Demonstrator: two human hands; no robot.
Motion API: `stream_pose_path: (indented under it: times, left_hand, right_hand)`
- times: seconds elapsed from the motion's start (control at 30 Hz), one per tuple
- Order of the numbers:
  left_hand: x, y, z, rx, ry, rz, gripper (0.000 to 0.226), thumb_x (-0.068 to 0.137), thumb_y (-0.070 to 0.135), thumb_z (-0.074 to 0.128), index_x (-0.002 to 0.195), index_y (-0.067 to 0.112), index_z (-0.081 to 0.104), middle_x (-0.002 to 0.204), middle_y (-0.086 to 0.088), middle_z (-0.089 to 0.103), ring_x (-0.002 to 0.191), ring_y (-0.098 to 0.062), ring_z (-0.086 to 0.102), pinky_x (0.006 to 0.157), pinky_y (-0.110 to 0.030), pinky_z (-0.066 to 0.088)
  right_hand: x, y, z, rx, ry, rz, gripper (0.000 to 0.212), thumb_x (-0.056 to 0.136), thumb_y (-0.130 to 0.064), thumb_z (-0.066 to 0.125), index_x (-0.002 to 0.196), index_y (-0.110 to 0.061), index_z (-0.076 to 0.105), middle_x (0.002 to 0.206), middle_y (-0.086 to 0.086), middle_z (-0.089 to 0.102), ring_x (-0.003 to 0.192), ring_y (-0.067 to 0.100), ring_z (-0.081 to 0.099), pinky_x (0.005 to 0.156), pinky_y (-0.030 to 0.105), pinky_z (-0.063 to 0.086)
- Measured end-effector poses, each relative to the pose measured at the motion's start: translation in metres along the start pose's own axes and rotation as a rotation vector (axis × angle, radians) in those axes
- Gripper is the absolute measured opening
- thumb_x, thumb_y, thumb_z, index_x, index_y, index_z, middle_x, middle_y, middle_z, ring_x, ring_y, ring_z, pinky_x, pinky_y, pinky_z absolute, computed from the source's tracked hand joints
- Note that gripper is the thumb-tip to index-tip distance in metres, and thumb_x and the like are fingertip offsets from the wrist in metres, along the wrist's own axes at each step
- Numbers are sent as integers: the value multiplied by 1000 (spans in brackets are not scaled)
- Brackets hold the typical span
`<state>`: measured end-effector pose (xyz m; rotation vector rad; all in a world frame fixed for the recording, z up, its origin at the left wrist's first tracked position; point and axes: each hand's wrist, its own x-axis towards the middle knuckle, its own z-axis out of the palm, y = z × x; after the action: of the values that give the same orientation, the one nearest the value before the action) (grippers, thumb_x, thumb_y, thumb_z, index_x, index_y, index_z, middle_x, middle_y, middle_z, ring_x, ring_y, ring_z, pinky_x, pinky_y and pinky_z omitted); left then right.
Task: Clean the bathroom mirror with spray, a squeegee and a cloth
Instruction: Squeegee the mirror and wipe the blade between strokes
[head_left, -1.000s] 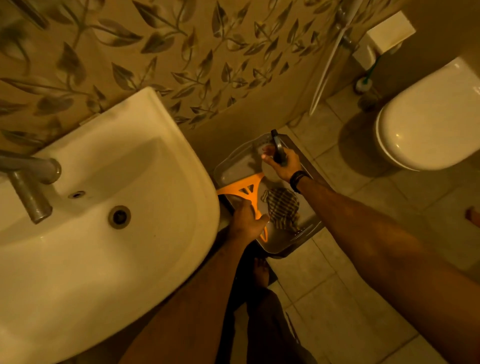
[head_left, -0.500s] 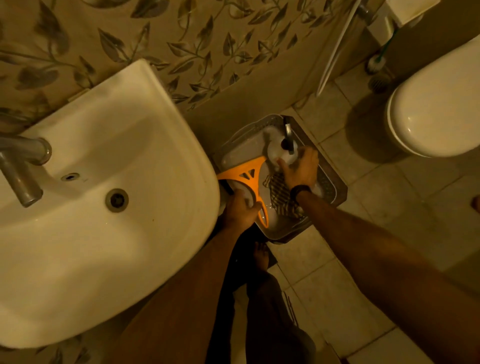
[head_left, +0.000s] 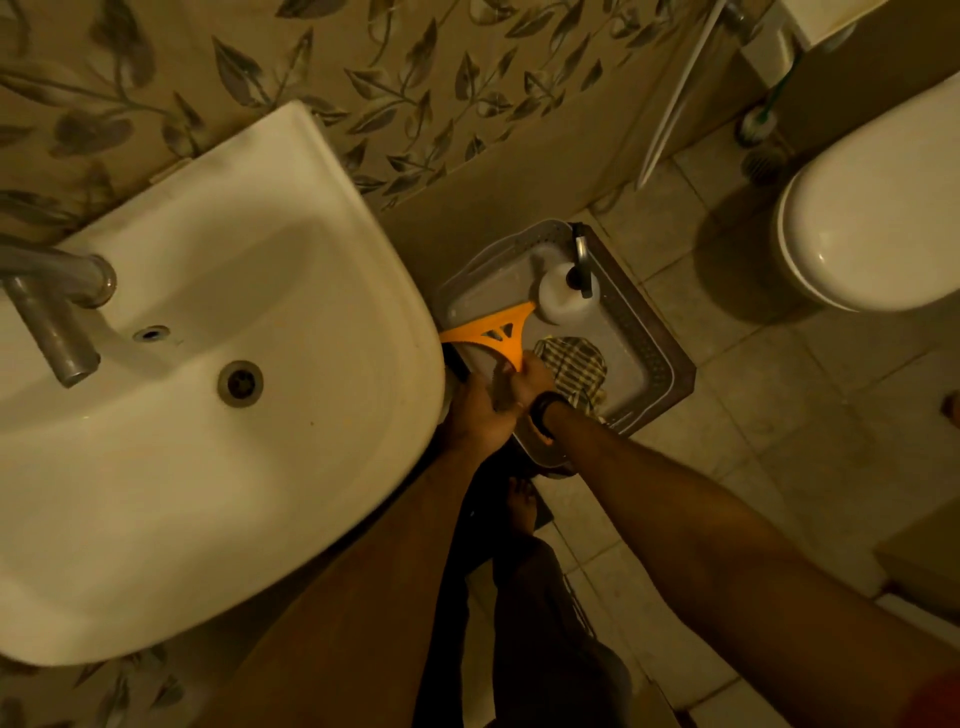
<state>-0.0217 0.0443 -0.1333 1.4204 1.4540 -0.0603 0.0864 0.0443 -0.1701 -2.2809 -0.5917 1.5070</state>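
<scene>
An orange squeegee (head_left: 493, 332) lies over the left side of a grey tray (head_left: 649, 358) that stands on the floor beside the sink. My left hand (head_left: 480, 415) and my right hand (head_left: 527, 382) are both closed around its handle, close together. The white spray bottle (head_left: 563, 296) with a dark trigger stands upright at the tray's far end, apart from both hands. A checked cloth (head_left: 574, 364) lies crumpled in the tray just right of my right hand. The mirror is out of view.
A white washbasin (head_left: 208, 389) with a metal tap (head_left: 52, 312) fills the left. A white toilet (head_left: 872, 208) stands at the right, a toilet brush (head_left: 758, 124) behind it. Tiled floor surrounds the tray; my foot (head_left: 519, 504) is below it.
My right hand set the spray bottle down in the tray, let go and moved left onto the squeegee handle beside my left hand. The camera tilted further down.
</scene>
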Motion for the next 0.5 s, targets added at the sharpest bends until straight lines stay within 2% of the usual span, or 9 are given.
stream_pose_path:
  times: [0.07, 0.17, 0.3, 0.4, 0.5]
  left_hand:
    - [-9, 14, -5, 8, -23, 6, 47, 87, 16, 73, 131, 9, 57, 131, -14, 63, 124, -32, 59, 92, -31, 44]
    - [-27, 40, -20, 39, -29, 34, 47, 89, 14, 72, 132, 1, 56, 131, -20, 61, 123, -36, 58, 99, -38, 46]
    - [-46, 76, -46, 89, -103, 79, 56, 87, 16, 70, 138, 10, 48, 135, -13, 59, 127, -30, 55, 99, -33, 43]
    - [-68, 97, -70, 128, -80, 110, 60, 85, 21, 72, 138, 11, 46, 134, -13, 58, 125, -31, 56, 99, -37, 46]
    - [-82, 110, -91, 135, -49, 135, 71, 83, 27, 77, 143, 10, 43, 139, -13, 56, 128, -31, 54, 101, -37, 46]
  right_hand:
    - [-12, -9, -10, 57, -19, -11, 32, 102, -18, 43, 128, -5, 55, 127, 17, 59, 117, 34, 55, 93, 38, 43]
    - [-40, -27, -29, 88, -47, -87, 27, 100, -15, 47, 123, -6, 59, 123, 16, 62, 113, 32, 57, 96, 39, 46]
    - [-76, -61, -52, 138, -49, -213, 19, 96, -10, 50, 109, -7, 63, 104, 14, 66, 100, 30, 61, 96, 49, 50]
    - [-108, -90, -67, 25, 61, -280, 21, 96, -14, 49, 112, -10, 62, 105, 14, 67, 101, 32, 62, 84, 41, 51]
    - [-129, -111, -80, -208, 259, -317, 24, 99, -24, 47, 115, -9, 58, 111, 16, 65, 104, 37, 60, 80, 38, 45]
